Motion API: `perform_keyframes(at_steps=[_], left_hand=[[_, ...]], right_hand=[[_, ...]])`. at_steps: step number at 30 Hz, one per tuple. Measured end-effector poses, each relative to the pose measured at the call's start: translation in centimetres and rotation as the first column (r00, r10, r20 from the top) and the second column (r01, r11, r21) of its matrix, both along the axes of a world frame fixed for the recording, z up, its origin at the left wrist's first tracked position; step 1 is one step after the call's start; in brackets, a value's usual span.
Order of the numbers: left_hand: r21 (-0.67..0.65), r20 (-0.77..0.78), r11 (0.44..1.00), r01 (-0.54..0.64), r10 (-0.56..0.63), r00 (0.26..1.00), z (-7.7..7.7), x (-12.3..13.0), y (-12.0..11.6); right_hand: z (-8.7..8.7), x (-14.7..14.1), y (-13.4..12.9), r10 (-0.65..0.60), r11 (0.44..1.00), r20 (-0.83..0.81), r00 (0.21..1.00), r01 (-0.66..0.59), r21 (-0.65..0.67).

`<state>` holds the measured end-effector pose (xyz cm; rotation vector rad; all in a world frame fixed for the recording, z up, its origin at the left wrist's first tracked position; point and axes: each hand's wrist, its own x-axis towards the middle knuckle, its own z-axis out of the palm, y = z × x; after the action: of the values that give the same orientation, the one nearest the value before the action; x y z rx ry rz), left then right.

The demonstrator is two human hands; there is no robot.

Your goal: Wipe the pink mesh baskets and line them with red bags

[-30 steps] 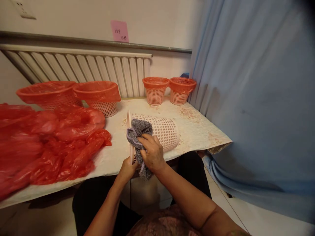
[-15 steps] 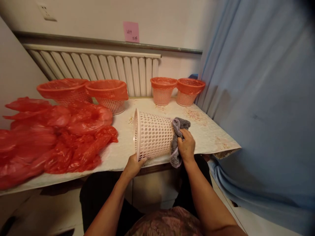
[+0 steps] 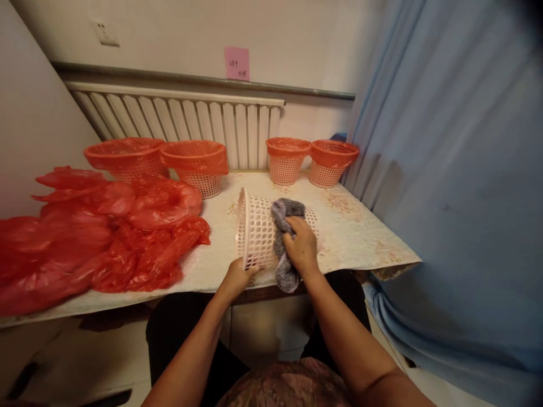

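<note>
A pale pink perforated plastic basket [image 3: 259,232] lies on its side at the front of the table, its wide rim toward the left. My left hand [image 3: 237,280] grips that rim at its lower edge, thumb on the outer wall. Against the basket's side, around its middle, a grey cloth [image 3: 287,277] is pressed by my right hand [image 3: 302,243], whose fingers are closed on it. The cloth and hand hide part of the basket wall.
Crumpled red plastic bags [image 3: 127,237] are heaped on the left of the table [image 3: 360,226]. Along the back stand baskets lined with red bags, including one at left [image 3: 199,164] and one at right [image 3: 288,164]. A blue curtain [image 3: 458,198] hangs at right; a radiator [image 3: 231,130] is behind.
My right hand has slid the grey cloth leftward along the basket, from its base end to about the middle. My left hand still holds the rim. The view has shifted slightly.
</note>
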<state>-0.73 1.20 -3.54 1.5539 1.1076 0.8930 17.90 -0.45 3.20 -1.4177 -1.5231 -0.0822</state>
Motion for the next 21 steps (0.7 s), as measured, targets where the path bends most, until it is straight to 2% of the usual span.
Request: perform_keyframes(at_steps=[3,5,7,10,14,17,21], left_hand=[[-0.023,-0.016,0.998,-0.058,0.058,0.998,1.3,0.3,0.3],[-0.014,-0.036,0.997,-0.071,0.070,0.997,1.9,0.3,0.4],[0.016,-0.026,0.999,-0.042,0.042,0.999,2.1,0.1,0.6],[0.064,-0.031,0.998,0.008,-0.006,1.000,1.4,-0.1,0.6],[0.102,-0.141,0.993,0.062,-0.047,0.989,-0.6,-0.3,0.8],[0.126,-0.145,0.988,0.085,-0.067,0.987,-1.7,-0.4,1.1],[0.084,-0.096,0.993,0.086,-0.077,0.992,-2.0,-0.6,1.3]], right_hand=[[1.2,-4.6,-0.9,0.176,0.984,0.126,0.976,-0.177,0.000],[1.3,-6.4,-1.3,0.188,0.982,0.174,0.967,-0.189,-0.015],[1.1,-7.1,-1.5,0.166,0.986,0.177,0.970,-0.166,-0.017],[0.4,-6.6,-1.4,0.160,0.987,0.168,0.973,-0.160,-0.011],[-0.2,-5.3,-1.1,0.149,0.989,0.149,0.978,-0.150,-0.002],[-0.5,-4.3,-0.8,0.146,0.989,0.130,0.981,-0.149,0.013],[-1.4,-1.5,0.1,0.070,0.997,0.101,0.992,-0.073,0.024]])
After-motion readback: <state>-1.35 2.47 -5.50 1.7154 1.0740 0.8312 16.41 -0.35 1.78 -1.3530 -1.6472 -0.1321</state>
